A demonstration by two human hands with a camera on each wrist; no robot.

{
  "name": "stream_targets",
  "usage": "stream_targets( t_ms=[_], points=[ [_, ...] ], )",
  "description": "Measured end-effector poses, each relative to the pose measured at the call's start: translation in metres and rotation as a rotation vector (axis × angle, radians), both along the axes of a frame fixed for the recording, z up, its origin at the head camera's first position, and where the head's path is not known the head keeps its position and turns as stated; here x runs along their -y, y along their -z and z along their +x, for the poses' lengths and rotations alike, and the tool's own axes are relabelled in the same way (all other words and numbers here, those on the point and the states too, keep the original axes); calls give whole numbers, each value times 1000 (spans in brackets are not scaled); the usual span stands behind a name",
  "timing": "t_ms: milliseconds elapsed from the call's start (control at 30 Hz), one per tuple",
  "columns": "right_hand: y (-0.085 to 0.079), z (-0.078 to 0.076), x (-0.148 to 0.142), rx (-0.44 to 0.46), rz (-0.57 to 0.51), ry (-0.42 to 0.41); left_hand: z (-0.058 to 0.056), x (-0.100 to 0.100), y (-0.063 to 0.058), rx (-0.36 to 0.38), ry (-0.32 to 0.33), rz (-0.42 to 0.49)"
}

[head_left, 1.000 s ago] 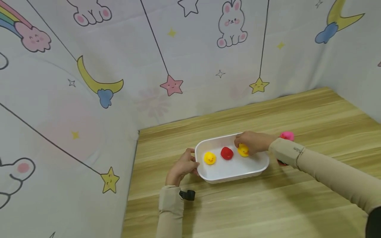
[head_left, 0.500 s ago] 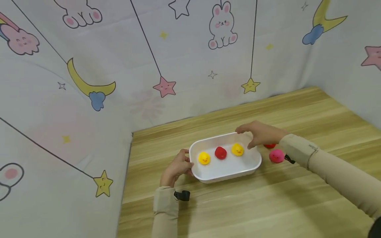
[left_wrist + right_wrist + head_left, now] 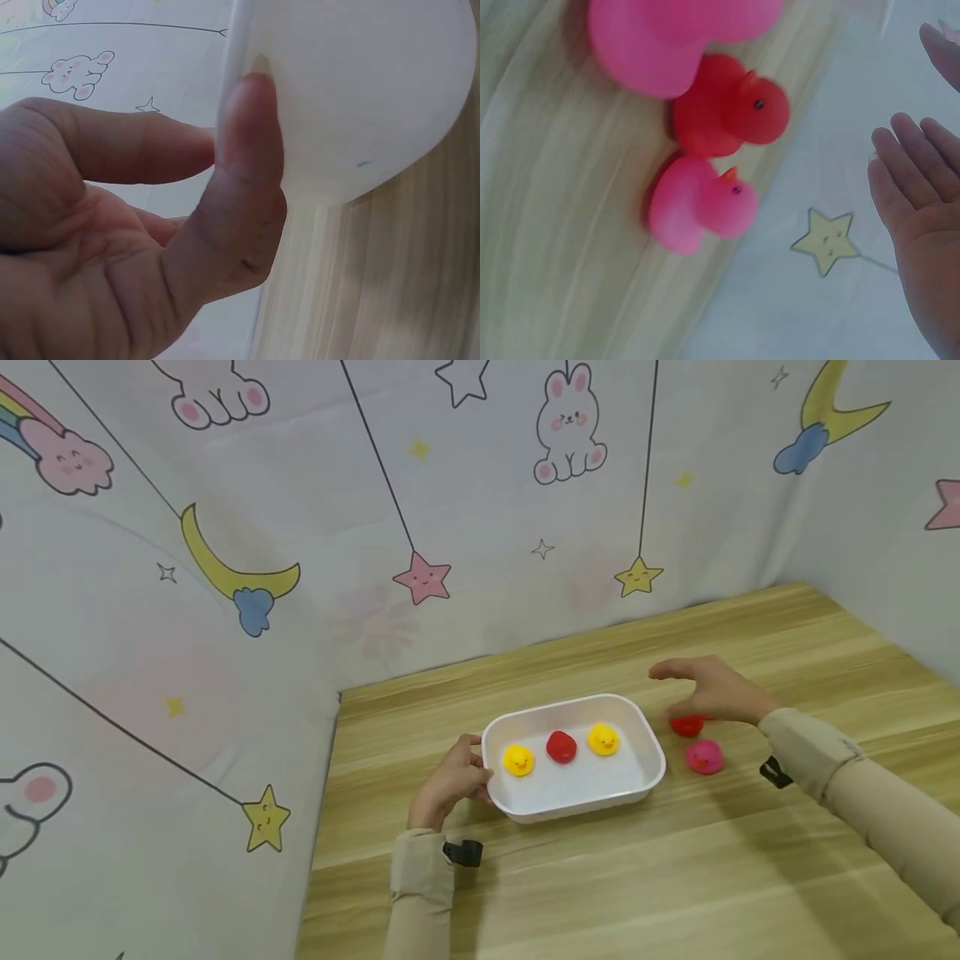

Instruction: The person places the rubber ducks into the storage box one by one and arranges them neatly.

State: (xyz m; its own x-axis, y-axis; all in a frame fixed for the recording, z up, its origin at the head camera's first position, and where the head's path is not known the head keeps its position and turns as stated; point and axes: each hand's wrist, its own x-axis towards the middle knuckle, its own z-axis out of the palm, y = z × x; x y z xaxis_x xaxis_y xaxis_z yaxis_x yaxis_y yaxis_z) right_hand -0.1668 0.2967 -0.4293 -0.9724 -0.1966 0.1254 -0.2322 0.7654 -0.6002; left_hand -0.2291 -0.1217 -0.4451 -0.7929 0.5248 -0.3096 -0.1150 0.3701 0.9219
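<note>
My left hand pinches the left end of a white plastic tray, with thumb and finger on either side of its rim in the left wrist view. Inside lie a yellow rubber duck, a red one and a second yellow duck. To the right of the tray, my right hand hovers with fingers and thumb spread, holding nothing. Beneath it sits a red duck, partly hidden. A pink duck rests closer to me; another pink duck shows in the right wrist view.
All this stands on a wood-grain table. White cloth walls with printed moons, stars and rabbits border it at the back, left and right. Black wrist cameras are worn on both sleeves.
My right hand has let go of the yellow duck inside the tray, risen and moved right over the ducks on the table. The left hand has stayed at the tray's rim.
</note>
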Motion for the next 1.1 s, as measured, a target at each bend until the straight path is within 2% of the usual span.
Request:
stream_targets(
  t_ms=[300,600,700,933,1100],
  points=[
    [12,7,-25,88,-55,81,2,-4,0,-33,8,-16],
    [26,18,-52,118,-110,163,3,-4,-1,-41,7,-9],
    [33,16,-62,129,-107,194,3,-4,-2,-41,5,-8],
    [42,9,-72,217,-72,220,3,-5,-1,-47,0,-11],
    [46,4,-74,215,-38,245,3,-6,-2,-47,0,-11]
  ],
)
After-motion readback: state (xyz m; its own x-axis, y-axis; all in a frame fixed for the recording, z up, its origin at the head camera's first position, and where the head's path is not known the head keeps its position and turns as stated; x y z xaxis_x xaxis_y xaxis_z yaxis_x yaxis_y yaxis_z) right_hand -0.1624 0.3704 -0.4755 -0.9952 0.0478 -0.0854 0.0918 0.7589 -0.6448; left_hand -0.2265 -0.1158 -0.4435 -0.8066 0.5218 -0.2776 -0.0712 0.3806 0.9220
